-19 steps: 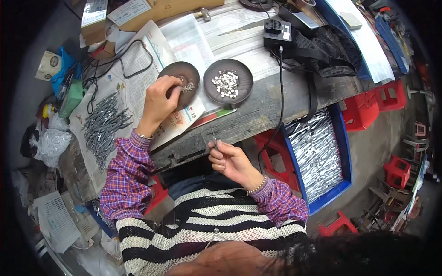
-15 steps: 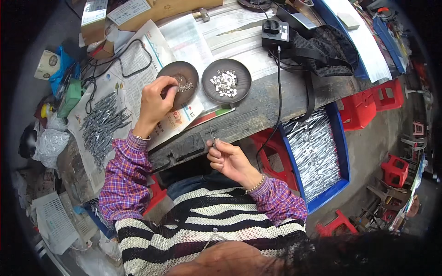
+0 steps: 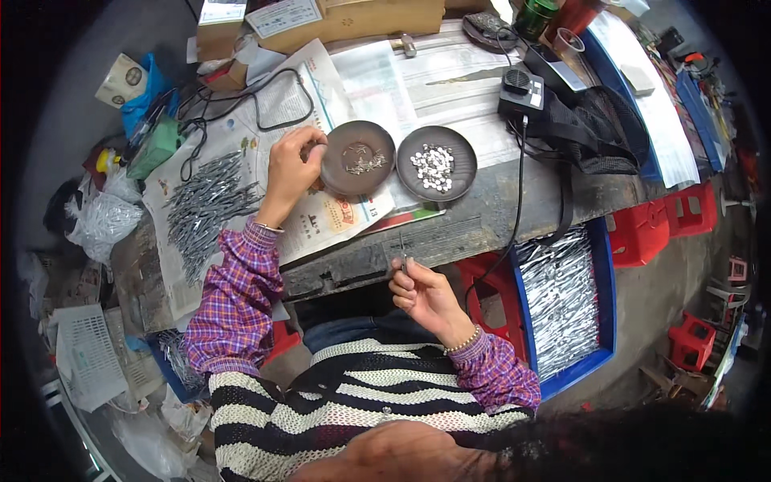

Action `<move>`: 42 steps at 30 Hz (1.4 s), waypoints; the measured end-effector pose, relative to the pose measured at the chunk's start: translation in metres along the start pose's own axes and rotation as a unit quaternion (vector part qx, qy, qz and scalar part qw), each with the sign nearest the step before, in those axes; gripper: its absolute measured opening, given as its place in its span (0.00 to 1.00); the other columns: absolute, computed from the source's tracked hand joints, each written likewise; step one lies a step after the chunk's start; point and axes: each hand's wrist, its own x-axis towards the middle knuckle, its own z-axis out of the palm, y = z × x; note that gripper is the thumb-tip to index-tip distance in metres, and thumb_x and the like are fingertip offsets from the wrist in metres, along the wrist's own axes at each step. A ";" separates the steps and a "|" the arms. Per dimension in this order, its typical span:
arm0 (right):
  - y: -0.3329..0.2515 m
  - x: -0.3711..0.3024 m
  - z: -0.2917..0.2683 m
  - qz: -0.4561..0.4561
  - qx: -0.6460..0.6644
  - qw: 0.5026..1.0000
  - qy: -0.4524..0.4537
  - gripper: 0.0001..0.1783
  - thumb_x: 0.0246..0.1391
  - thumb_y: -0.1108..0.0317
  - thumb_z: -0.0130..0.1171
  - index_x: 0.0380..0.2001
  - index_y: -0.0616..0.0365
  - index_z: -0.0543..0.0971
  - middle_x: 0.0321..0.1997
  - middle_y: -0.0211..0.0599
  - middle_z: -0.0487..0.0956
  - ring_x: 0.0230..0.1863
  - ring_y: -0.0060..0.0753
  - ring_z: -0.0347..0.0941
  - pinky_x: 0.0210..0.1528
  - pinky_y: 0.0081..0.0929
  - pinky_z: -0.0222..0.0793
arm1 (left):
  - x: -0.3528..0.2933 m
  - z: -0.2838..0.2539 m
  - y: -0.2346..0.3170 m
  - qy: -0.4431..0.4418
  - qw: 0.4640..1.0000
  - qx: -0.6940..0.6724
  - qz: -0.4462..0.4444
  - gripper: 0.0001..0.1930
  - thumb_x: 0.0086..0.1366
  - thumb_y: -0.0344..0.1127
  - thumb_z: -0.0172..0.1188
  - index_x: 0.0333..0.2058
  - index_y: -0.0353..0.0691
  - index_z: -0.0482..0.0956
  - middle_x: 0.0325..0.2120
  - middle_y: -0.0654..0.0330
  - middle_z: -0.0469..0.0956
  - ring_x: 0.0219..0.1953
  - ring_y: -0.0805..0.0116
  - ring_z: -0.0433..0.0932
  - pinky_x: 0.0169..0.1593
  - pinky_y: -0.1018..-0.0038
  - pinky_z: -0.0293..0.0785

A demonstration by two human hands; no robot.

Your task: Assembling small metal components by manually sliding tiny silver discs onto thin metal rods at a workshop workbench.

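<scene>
My left hand (image 3: 293,170) is just left of a round dark dish (image 3: 337,181) with small thin metal pins (image 3: 365,159) in it. Its thumb and forefinger are pinched together at the rim; whatever lies between them is too small to make out. By the front edge of the bench, my right hand (image 3: 427,299) grips a slim metal piece (image 3: 404,263) upright between thumb and fingers. A second dark dish (image 3: 466,181) holds small shiny round metal parts (image 3: 434,167) and touches the first one's right side.
A heap of slender grey metal pieces (image 3: 210,207) lies on newspaper (image 3: 313,233) at left. Below the bench's right side, a blue tray (image 3: 608,321) holds many similar pieces. A black cable (image 3: 520,193) hangs over the edge near red stools (image 3: 638,229). A hammer (image 3: 408,46) lies behind.
My left hand has drawn back from over the pins to the left rim of their dish. My right hand keeps its grip on the metal piece. The whole view has shifted.
</scene>
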 end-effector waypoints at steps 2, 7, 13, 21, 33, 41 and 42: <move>0.000 0.000 0.002 0.000 -0.004 1.000 0.003 0.14 0.63 0.63 0.48 0.44 0.62 0.72 0.23 0.27 0.64 0.23 0.19 0.56 0.24 0.16 0.54 | -0.004 -0.003 0.001 0.001 1.000 -0.007 0.000 0.04 0.51 0.25 0.57 0.28 0.34 0.76 0.24 0.56 0.76 0.24 0.63 0.74 0.32 0.72 0.72; -0.001 0.000 0.004 -0.003 -0.020 1.000 0.008 0.14 0.63 0.63 0.48 0.43 0.63 0.71 0.22 0.27 0.64 0.23 0.18 0.56 0.24 0.16 0.54 | -0.012 -0.011 0.004 -0.019 1.000 -0.013 0.001 0.04 0.51 0.24 0.56 0.28 0.34 0.77 0.24 0.56 0.76 0.26 0.64 0.75 0.29 0.74 0.71; 0.000 0.001 0.007 -0.007 -0.041 0.999 0.013 0.14 0.63 0.63 0.48 0.43 0.63 0.72 0.22 0.27 0.64 0.23 0.18 0.56 0.24 0.16 0.54 | -0.014 -0.007 0.019 -0.063 0.995 -0.030 0.064 0.07 0.49 0.23 0.57 0.29 0.36 0.78 0.27 0.57 0.78 0.36 0.59 0.75 0.41 0.67 0.72; 0.002 0.001 0.011 -0.008 -0.075 0.996 0.048 0.14 0.64 0.62 0.47 0.41 0.64 0.72 0.20 0.27 0.62 0.21 0.19 0.54 0.23 0.17 0.53 | -0.006 0.025 0.040 -0.139 0.977 -0.083 0.137 0.08 0.49 0.23 0.58 0.31 0.38 0.78 0.27 0.57 0.77 0.39 0.58 0.76 0.42 0.69 0.72; 0.001 -0.001 0.009 -0.020 -0.133 0.990 0.031 0.15 0.64 0.62 0.47 0.44 0.64 0.72 0.22 0.27 0.67 0.21 0.17 0.57 0.25 0.17 0.55 | 0.003 0.001 0.016 -0.109 0.990 -0.083 0.036 0.07 0.52 0.24 0.58 0.32 0.35 0.79 0.31 0.56 0.78 0.36 0.63 0.78 0.38 0.73 0.74; 0.002 0.000 0.010 -0.022 -0.148 0.988 0.045 0.16 0.62 0.61 0.49 0.43 0.64 0.72 0.20 0.28 0.65 0.22 0.18 0.57 0.25 0.17 0.54 | -0.008 0.008 0.019 -0.124 0.987 -0.094 0.046 0.05 0.53 0.25 0.57 0.30 0.35 0.78 0.30 0.55 0.78 0.35 0.61 0.77 0.39 0.70 0.73; 0.002 0.000 0.010 -0.024 -0.155 0.986 0.050 0.16 0.62 0.61 0.49 0.43 0.64 0.72 0.20 0.28 0.65 0.22 0.18 0.57 0.25 0.17 0.54 | -0.006 0.009 0.020 -0.118 0.986 -0.104 0.059 0.05 0.53 0.25 0.57 0.30 0.35 0.78 0.30 0.55 0.78 0.35 0.61 0.77 0.40 0.70 0.73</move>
